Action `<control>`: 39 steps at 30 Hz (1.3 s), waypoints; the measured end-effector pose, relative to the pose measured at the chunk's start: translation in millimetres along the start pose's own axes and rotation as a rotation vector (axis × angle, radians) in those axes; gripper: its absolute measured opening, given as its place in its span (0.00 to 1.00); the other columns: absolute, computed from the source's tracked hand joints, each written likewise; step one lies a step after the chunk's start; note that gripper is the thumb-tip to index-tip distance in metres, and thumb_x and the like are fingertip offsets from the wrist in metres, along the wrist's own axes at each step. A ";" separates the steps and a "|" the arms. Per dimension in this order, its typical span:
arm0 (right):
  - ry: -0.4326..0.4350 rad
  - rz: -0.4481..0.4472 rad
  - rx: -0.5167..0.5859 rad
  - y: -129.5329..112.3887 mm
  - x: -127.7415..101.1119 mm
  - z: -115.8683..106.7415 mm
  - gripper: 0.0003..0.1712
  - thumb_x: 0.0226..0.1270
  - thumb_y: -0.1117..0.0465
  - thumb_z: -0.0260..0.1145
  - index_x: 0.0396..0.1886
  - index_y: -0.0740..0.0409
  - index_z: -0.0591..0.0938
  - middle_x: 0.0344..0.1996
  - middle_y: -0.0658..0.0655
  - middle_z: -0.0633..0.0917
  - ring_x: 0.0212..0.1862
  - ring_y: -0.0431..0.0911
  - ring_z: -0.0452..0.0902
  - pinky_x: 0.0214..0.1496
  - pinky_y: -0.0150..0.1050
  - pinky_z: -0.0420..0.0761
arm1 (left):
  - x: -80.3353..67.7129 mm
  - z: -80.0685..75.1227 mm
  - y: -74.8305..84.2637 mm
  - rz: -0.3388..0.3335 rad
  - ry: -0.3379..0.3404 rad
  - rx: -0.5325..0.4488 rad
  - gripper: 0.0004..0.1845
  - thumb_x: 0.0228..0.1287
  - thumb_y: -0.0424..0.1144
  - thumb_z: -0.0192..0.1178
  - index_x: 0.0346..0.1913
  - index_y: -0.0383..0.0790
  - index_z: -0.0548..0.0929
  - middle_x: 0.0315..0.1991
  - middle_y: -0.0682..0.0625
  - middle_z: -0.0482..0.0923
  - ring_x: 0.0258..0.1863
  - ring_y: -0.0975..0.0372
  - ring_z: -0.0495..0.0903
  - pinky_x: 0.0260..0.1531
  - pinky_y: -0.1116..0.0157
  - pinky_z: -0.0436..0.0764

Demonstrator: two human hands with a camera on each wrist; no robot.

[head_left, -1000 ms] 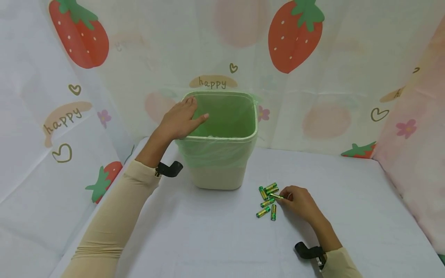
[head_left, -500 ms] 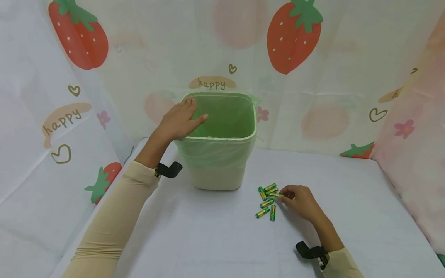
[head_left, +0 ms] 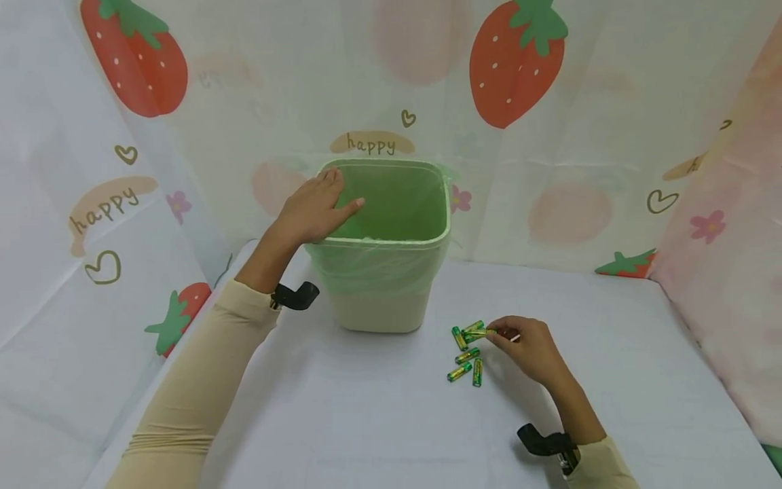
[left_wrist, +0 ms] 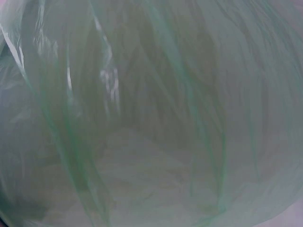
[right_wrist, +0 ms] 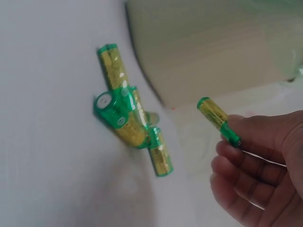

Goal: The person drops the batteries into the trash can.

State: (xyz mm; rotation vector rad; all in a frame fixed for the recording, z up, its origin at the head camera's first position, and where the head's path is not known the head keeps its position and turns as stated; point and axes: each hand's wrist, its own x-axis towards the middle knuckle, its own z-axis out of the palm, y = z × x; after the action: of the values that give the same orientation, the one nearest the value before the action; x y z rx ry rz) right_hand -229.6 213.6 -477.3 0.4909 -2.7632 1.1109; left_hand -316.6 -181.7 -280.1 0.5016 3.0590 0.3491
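A: From the head view, how is the bin (head_left: 391,272) kept steady?
B: The left hand (head_left: 314,210) is laid on its rim, fingers nearly straight.

A: The left wrist view?
B: Only the green liner (left_wrist: 151,113) is shown.

A: The right wrist view?
B: One battery (right_wrist: 217,118) is pinched at the right hand (right_wrist: 265,175) fingertips, beside the loose batteries (right_wrist: 130,120).

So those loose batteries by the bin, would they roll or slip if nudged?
Probably yes: the batteries are smooth cylinders lying on their sides on the flat table, so a nudge would likely roll them. The glossy wrap looks slippery; the right hand pinches one battery by its end.
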 end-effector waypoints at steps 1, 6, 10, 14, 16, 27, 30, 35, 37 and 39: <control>0.003 -0.002 0.005 -1.9 -0.2 -0.9 0.09 0.68 0.61 0.72 0.44 0.59 0.90 0.32 0.49 0.87 0.35 0.44 0.82 0.32 0.35 0.81 | 0.5 0.2 -0.6 0.000 0.002 0.001 0.46 0.82 0.62 0.37 0.80 0.27 0.38 0.81 0.34 0.32 0.81 0.46 0.34 0.79 0.51 0.39; 0.026 -0.016 0.030 -11.0 -1.4 -4.2 0.08 0.68 0.62 0.73 0.44 0.58 0.90 0.30 0.48 0.86 0.34 0.43 0.82 0.34 0.35 0.83 | 1.6 0.6 -1.8 0.000 0.007 -0.001 0.46 0.81 0.62 0.37 0.80 0.27 0.38 0.81 0.34 0.32 0.81 0.47 0.34 0.79 0.51 0.40; 0.050 -0.044 0.038 -19.2 -2.4 -6.7 0.07 0.67 0.63 0.73 0.43 0.57 0.90 0.30 0.47 0.86 0.34 0.42 0.81 0.37 0.35 0.84 | 2.1 0.6 -1.5 0.003 0.009 -0.007 0.45 0.81 0.61 0.37 0.80 0.27 0.39 0.81 0.34 0.32 0.81 0.47 0.35 0.79 0.51 0.40; 0.076 -0.075 0.029 -27.6 -2.4 -9.2 0.07 0.67 0.63 0.73 0.43 0.55 0.90 0.31 0.47 0.86 0.35 0.42 0.80 0.38 0.35 0.84 | 2.8 -0.3 -1.9 0.002 0.010 -0.010 0.45 0.82 0.61 0.38 0.80 0.27 0.38 0.81 0.35 0.32 0.81 0.47 0.34 0.79 0.51 0.40; 0.083 -0.084 0.024 -31.6 -2.8 -10.2 0.07 0.67 0.63 0.73 0.44 0.54 0.90 0.31 0.46 0.86 0.36 0.42 0.80 0.38 0.35 0.84 | 2.6 -0.7 -2.3 0.000 0.009 -0.010 0.46 0.81 0.61 0.37 0.80 0.28 0.38 0.81 0.35 0.31 0.81 0.47 0.34 0.79 0.52 0.40; 0.120 -0.170 0.040 -52.7 -8.8 -16.9 0.07 0.68 0.63 0.73 0.44 0.52 0.90 0.33 0.44 0.87 0.35 0.40 0.81 0.37 0.34 0.84 | 1.4 0.0 -2.4 -0.003 0.016 -0.022 0.46 0.81 0.62 0.38 0.80 0.28 0.39 0.81 0.36 0.32 0.81 0.47 0.34 0.79 0.51 0.40; 0.151 -0.211 0.040 -59.8 -11.1 -19.9 0.08 0.66 0.65 0.73 0.44 0.53 0.90 0.32 0.44 0.87 0.34 0.39 0.81 0.35 0.33 0.84 | 2.2 0.1 -2.5 0.008 0.028 -0.021 0.46 0.81 0.62 0.38 0.80 0.27 0.39 0.81 0.35 0.33 0.81 0.47 0.35 0.79 0.51 0.40; 0.159 -0.228 0.057 -70.4 -14.8 -21.3 0.09 0.65 0.67 0.74 0.44 0.53 0.89 0.33 0.44 0.87 0.35 0.38 0.82 0.36 0.32 0.84 | 0.9 2.5 -3.8 0.000 0.022 -0.012 0.45 0.81 0.62 0.38 0.80 0.28 0.39 0.81 0.35 0.33 0.81 0.47 0.35 0.79 0.52 0.41; 0.167 -0.242 0.060 -74.5 -14.6 -22.2 0.10 0.65 0.67 0.74 0.44 0.53 0.89 0.34 0.43 0.87 0.35 0.38 0.82 0.36 0.32 0.84 | 0.3 2.5 -4.1 0.001 0.023 -0.011 0.45 0.81 0.61 0.38 0.80 0.27 0.39 0.81 0.35 0.33 0.81 0.47 0.35 0.79 0.52 0.41; 0.180 -0.268 0.058 -78.8 -13.1 -24.4 0.10 0.64 0.69 0.74 0.43 0.53 0.90 0.34 0.43 0.88 0.35 0.37 0.81 0.36 0.32 0.84 | 0.3 1.7 -4.2 0.006 0.029 -0.012 0.45 0.81 0.61 0.38 0.80 0.27 0.39 0.81 0.35 0.33 0.81 0.47 0.35 0.79 0.52 0.41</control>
State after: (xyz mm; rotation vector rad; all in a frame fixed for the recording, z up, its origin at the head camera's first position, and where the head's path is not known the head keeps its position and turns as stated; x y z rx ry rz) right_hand -190.4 180.3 -411.4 0.7059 -2.4312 1.1121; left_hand -318.1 -185.2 -282.7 0.5102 3.0816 0.3779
